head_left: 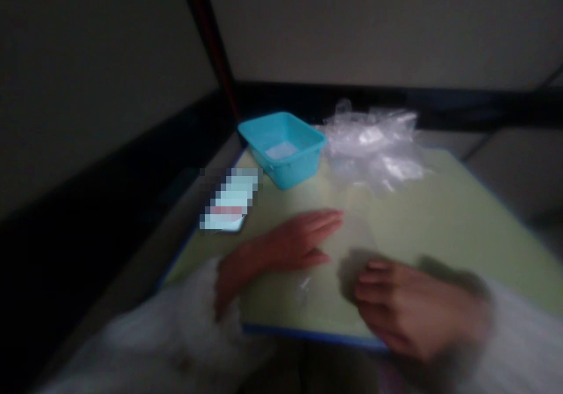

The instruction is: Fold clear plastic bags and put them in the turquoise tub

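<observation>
a fuzzy white sleeve (523, 318) lies nearest, by the pale green table (466, 224); the right hand (409, 306) is loosely curled, its grip unclear, while the left hand (290, 243) is open by a thin clear sheet (303, 286), faint on the tabletop. beyond are crumpled clear plastic (373, 142) and a teal basket (288, 172). the sheet could crease or slide if the cuff or uneven fingers drag it.

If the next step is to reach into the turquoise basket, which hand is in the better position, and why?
Probably the left hand: it is nearer the turquoise basket, with its fingers extended. The right hand is farther away, by the near edge of the table, with fingers curled.
</observation>
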The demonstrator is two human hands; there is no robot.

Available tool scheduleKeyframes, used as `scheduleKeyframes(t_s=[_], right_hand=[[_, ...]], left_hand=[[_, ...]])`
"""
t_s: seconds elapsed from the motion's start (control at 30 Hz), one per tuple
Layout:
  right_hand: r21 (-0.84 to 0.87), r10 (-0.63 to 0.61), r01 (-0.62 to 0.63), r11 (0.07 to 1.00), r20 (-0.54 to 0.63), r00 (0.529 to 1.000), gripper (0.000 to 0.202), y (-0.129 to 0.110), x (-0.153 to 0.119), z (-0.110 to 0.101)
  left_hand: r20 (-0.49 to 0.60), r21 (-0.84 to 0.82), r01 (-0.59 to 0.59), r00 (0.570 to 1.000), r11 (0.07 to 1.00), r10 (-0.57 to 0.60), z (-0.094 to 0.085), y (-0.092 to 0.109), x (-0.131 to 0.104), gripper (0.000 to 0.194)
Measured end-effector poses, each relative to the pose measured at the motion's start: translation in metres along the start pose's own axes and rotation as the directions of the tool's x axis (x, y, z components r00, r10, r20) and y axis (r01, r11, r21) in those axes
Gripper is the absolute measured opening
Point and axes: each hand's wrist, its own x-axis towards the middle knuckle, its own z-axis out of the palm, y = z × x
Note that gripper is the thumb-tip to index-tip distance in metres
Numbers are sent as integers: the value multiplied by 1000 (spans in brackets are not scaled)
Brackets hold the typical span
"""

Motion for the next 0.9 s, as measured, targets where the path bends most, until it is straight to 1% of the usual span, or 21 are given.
scheduleKeyframes(t_s=[0.13,0.27,0.33,0.47,0.53,0.57,0.63,0.7,0.73,0.8,0.9], right_hand=[[-3,-6,6,1000,-16,1000,13,0,0,1],[11,-32,32,999,-43,999,18,2,2,1],[18,-65,68,998,-101,993,25,3,4,5],[24,-118,127,992,-229,966,43,3,9,17],[24,-148,161,987,-270,951,48,1,12,17],[20,-166,178,984,-274,947,49,0,14,15],[8,-184,192,981,-255,949,51,-4,18,9],[11,-163,169,985,-215,963,53,-6,23,3],[24,-140,148,989,-194,971,55,-7,25,1],[66,-89,100,993,-157,984,60,-6,30,0],[129,-36,51,990,-118,992,69,-2,35,3]], left_hand=[[84,-29,-58,995,998,60,4,10,2,72],[115,-19,-45,992,999,47,7,13,3,78],[131,-10,-39,991,999,40,7,12,3,82],[146,-5,-55,988,998,55,7,11,3,86],[138,-15,-68,988,998,69,4,9,3,86],[125,-19,-70,989,997,72,2,8,2,83],[91,-19,-53,994,998,54,-2,4,0,72],[56,-3,-7,998,1000,7,-4,-3,-3,59],[44,7,16,999,1000,-16,-4,-7,-4,55],[34,19,30,999,999,-30,-1,-15,-8,53],[63,39,21,998,999,-23,6,-24,-10,56]])
